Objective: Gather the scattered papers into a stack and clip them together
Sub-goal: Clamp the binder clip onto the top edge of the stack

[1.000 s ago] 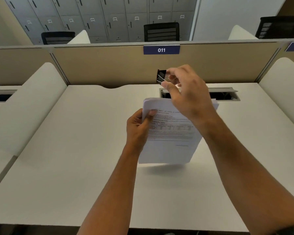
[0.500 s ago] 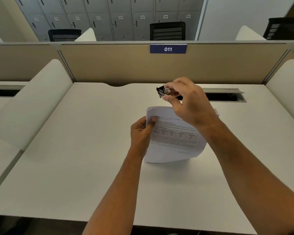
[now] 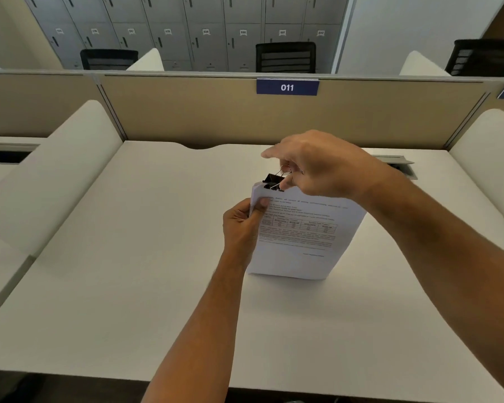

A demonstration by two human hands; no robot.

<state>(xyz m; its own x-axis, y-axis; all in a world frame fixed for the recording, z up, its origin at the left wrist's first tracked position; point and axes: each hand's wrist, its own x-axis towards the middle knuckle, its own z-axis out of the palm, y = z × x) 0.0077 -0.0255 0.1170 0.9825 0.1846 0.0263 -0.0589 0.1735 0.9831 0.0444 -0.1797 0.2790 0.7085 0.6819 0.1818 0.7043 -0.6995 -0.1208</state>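
Note:
A stack of white printed papers (image 3: 303,245) stands upright on its lower edge on the white desk (image 3: 128,271). My left hand (image 3: 243,225) grips the stack's left edge near the top, thumb on the front sheet. A black binder clip (image 3: 272,181) sits at the stack's top left corner. My right hand (image 3: 317,167) is above the stack and pinches the clip's wire handles between thumb and fingers. Whether the clip's jaws are round the paper edge is hard to tell.
A tan partition (image 3: 216,114) with a blue "011" sign (image 3: 287,87) closes the desk's far side. A cable slot (image 3: 402,167) lies at the back right, partly behind my right hand. White side dividers (image 3: 56,175) flank the desk. Grey lockers and black chairs stand beyond.
My right hand has brought the binder clip down from above the stack to its top left corner. The stack now rests upright on the desk.

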